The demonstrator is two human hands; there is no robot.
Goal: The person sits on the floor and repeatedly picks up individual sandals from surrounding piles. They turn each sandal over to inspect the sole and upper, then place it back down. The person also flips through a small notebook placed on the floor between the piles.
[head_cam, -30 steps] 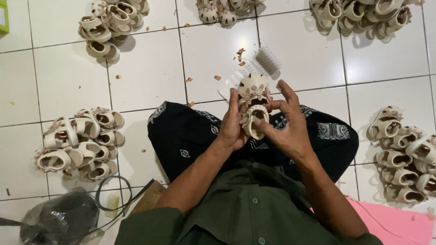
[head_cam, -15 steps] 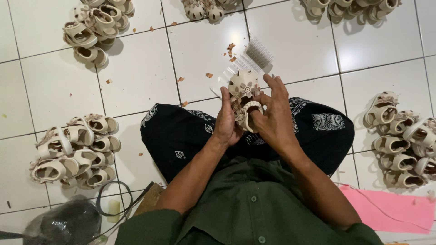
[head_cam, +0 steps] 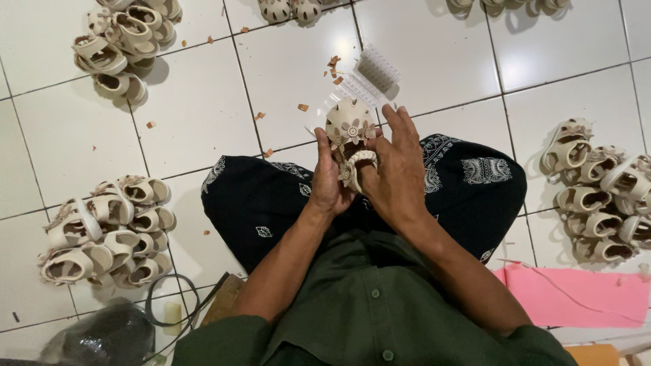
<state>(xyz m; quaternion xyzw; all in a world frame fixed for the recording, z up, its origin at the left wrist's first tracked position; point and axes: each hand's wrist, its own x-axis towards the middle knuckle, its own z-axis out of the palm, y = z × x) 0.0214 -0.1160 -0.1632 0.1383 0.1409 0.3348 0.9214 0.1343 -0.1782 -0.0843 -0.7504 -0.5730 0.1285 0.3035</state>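
Cream sandal (head_cam: pixel 350 139) at frame centre, above the lap: small, flower trims across the front, looped strap. Left hand (head_cam: pixel 328 186) and right hand (head_cam: pixel 393 173) fingers pinching it from both sides.

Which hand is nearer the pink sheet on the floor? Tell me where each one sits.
Right. The right hand grips the cream flowered sandal on the side toward the pink sheet. The left hand holds the sandal's other side, farther away.
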